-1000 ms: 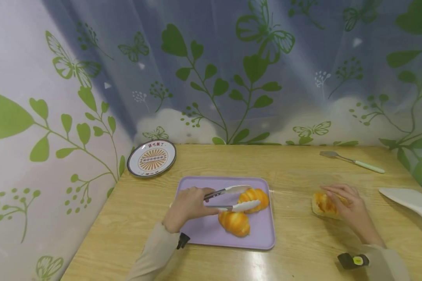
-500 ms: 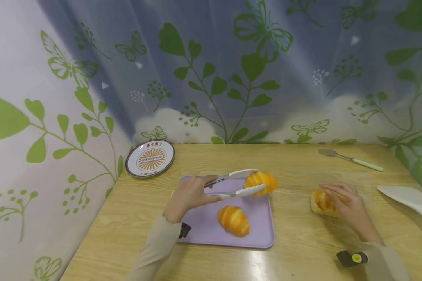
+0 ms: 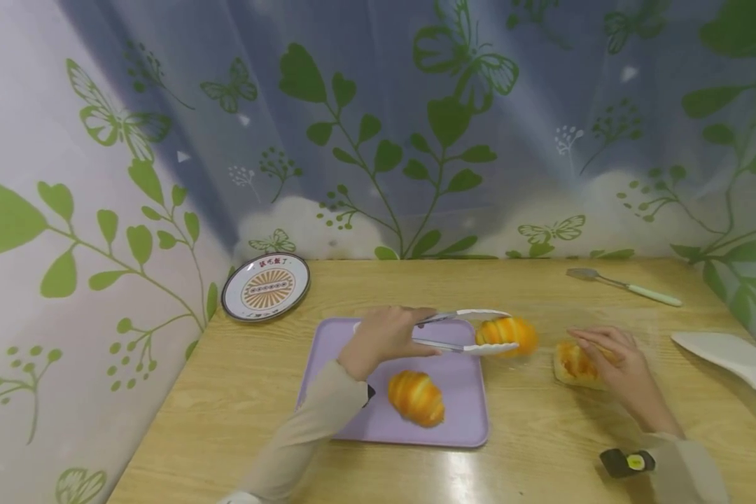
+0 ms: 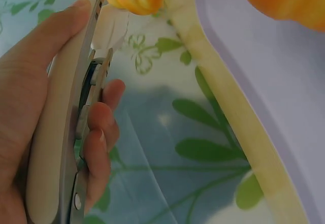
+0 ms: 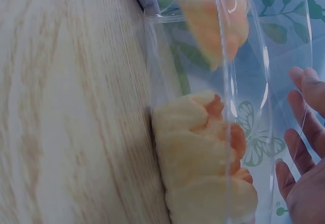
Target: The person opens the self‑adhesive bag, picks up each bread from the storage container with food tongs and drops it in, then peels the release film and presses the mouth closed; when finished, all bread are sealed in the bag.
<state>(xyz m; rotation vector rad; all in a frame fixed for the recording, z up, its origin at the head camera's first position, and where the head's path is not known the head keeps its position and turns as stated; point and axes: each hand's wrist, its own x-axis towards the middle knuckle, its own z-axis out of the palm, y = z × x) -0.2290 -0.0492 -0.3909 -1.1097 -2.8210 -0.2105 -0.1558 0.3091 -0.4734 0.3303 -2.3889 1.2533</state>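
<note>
My left hand (image 3: 384, 339) grips a pair of tongs (image 4: 56, 127) with white tips. Between those tips is a striped golden croissant (image 3: 513, 334), held past the right edge of the lilac tray (image 3: 460, 430). Another croissant (image 3: 416, 397) lies on the tray. On the right, a clear plastic box (image 5: 165, 18) contains a pale bread roll with a browned top (image 5: 198, 158). The held croissant shows through the clear plastic in the right wrist view. My right hand (image 3: 624, 371) touches the box's raised clear lid with slightly bent fingers (image 5: 299, 153).
A round patterned plate (image 3: 266, 287) leans at the back left by the wall. A spatula-like utensil with a pale green handle (image 3: 655, 295) lies at the back right. Near the right edge is a white turner (image 3: 724, 353). A leaf-printed curtain closes off the back.
The tongs have lifted the croissant from the tray's upper right and carried it right, past the tray edge towards the clear box. My right hand has stayed in place.
</note>
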